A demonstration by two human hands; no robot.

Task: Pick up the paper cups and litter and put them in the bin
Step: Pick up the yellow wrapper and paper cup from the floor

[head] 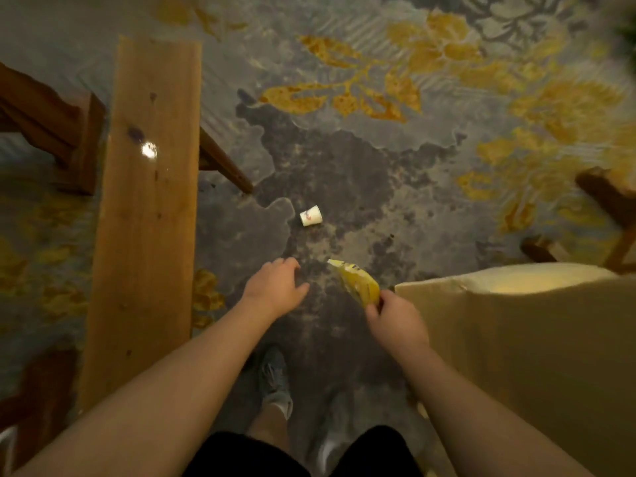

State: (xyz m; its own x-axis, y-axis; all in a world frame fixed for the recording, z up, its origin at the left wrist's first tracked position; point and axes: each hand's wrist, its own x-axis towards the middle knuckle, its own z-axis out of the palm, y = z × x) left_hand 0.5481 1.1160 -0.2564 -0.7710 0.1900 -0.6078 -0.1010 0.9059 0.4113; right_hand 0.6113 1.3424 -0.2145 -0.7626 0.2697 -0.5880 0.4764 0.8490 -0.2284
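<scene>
A small white paper cup (310, 215) lies on its side on the patterned carpet, ahead of both hands. My right hand (395, 320) is shut on the lower end of a crumpled yellow wrapper (356, 282), which sticks up and to the left of the fist. My left hand (275, 284) hovers palm down with fingers spread and holds nothing; it is a short way below the cup. A tan cardboard box (537, 339) stands right beside my right hand.
A long wooden bench (144, 215) runs along the left, with darker wooden furniture legs (51, 132) behind it. More wooden legs (605, 197) stand at the right. My feet in grey shoes (275, 380) stand on the carpet (344, 173) below the hands.
</scene>
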